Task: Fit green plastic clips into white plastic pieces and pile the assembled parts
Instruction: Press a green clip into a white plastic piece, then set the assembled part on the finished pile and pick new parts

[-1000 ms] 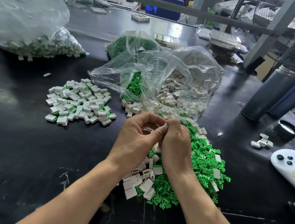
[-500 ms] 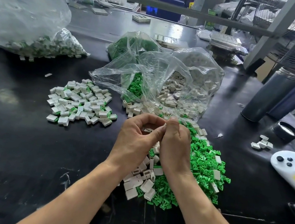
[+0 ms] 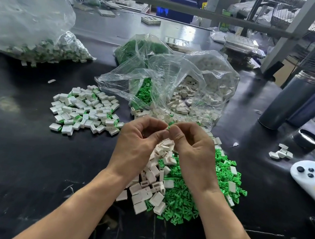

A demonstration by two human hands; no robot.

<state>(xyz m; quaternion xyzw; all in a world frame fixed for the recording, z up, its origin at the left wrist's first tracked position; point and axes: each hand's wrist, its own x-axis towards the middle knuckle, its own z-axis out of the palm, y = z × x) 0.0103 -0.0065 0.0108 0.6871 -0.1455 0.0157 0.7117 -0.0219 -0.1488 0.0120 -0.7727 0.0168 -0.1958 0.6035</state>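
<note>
My left hand (image 3: 138, 142) and my right hand (image 3: 192, 149) meet fingertip to fingertip above the loose parts, fingers curled. A small green clip (image 3: 170, 123) shows between the fingertips, pinched by my right hand. What my left hand holds is hidden by its fingers. Below the hands lies a heap of loose green clips (image 3: 192, 198) with loose white pieces (image 3: 151, 187) on its left side. The pile of assembled white-and-green parts (image 3: 87, 111) lies on the black table to the left.
Open clear bags of green clips (image 3: 142, 92) and white pieces (image 3: 190, 95) lie behind the hands. A big bag of assembled parts (image 3: 39, 47) sits far left. Two metal flasks (image 3: 292, 99), a cap (image 3: 308, 139), a white controller (image 3: 311, 174) and a few white pieces (image 3: 281, 153) are at right.
The hands have drawn slightly apart, and the fingertips now show a bit of green clip between them. The piles and bags have not moved.
</note>
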